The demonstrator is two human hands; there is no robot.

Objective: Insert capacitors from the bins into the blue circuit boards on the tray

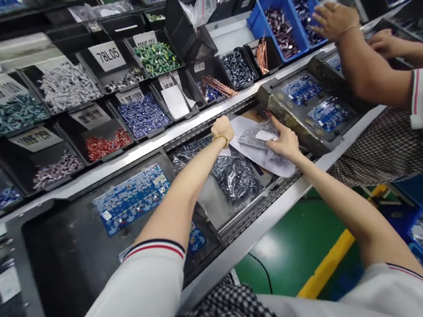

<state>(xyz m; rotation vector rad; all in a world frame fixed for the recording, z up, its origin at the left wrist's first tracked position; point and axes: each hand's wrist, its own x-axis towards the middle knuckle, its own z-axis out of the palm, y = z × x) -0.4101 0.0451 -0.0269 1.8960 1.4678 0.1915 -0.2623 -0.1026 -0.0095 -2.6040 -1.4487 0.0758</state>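
Left hand: the person's left hand (221,128), a gold bangle at the wrist, was curled into a loose fist at the upper edge of a clear plastic bag of small dark components (259,143); whether its grip pinched the bag's edge I could not tell.
Right hand: the right hand (284,141) lay on the same bag, forefinger stretched along its top, thumb and fingers pressed onto the plastic, holding it.
Bag's place: it sat on the conveyor surface (218,200) between the two hands, atop a sheet of white paper (272,162), just beside a larger clear bag of dark parts (234,176).
Near left: a blue printed circuit board (131,198) rested in a black carrier tray (69,250) on the surface.
Near right: two more blue circuit boards (315,102) lay in a worn metal-edged carrier (295,129) touching the paper's far side.
Behind: rows of black bins held parts, among them red components (107,144), blue-violet capacitors (143,115), green ones (156,57) and grey ones (67,85); one bin bore a white card marked 78L05 (107,56).
Co-worker: another person's hand (334,18) reached into a blue plastic bin (279,27) further along.
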